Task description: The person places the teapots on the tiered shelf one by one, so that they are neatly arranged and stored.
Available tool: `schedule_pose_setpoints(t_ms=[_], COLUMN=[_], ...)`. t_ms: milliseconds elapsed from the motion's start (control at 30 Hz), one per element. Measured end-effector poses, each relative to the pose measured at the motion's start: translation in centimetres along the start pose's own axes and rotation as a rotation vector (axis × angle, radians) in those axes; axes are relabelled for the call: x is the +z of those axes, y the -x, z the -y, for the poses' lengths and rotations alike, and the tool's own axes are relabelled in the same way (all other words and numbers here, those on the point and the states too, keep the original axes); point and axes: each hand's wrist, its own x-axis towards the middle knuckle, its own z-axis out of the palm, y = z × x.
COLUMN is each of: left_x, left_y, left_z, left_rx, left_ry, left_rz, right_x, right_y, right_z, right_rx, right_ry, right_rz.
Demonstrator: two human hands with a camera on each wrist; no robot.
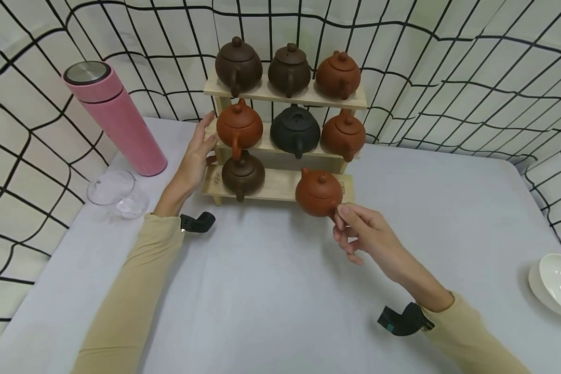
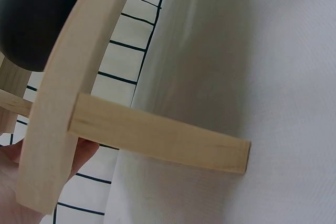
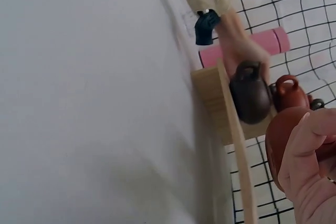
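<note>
A reddish-brown teapot is in my right hand, which pinches its handle between thumb and fingers. The pot is at the right part of the bottom tier of a wooden display shelf; whether its base touches the board cannot be told. My left hand grips the shelf's left side, and its fingers show behind a board end in the left wrist view. A dark brown teapot stands on the bottom tier, left of the held one.
Brown, orange and black teapots fill the middle and top tiers. Left of the shelf stand a pink thermos and a clear glass piece. A white bowl sits at the right edge. Black-lined mesh surrounds the table.
</note>
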Motion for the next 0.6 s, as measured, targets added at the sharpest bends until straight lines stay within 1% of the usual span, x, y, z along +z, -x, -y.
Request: schedule_pose_setpoints(t_ms=[200, 333, 467, 600], left_x=[0.1, 0.1, 0.1, 0.0], left_y=[0.1, 0.1, 0.0, 0.0], left_z=[0.2, 0.2, 0.1, 0.0], left_rx=[-0.003, 0.001, 0.008, 0.008], left_ry=[0.025, 0.023, 0.027, 0.031], left_rz=[0.006, 0.008, 0.003, 0.002], right_x=[0.1, 0.2, 0.7, 1.5], right_y=[-2.0, -2.7, -3.2, -3.6], right_z=[-1.2, -1.8, -1.9, -1.7], right_rx=[0.013, 0.012, 0.015, 0.037], right_ry=[-0.026, -0.051, -0.051, -0.023], right_rz=[-0.048, -0.069, -0.066, -0.042])
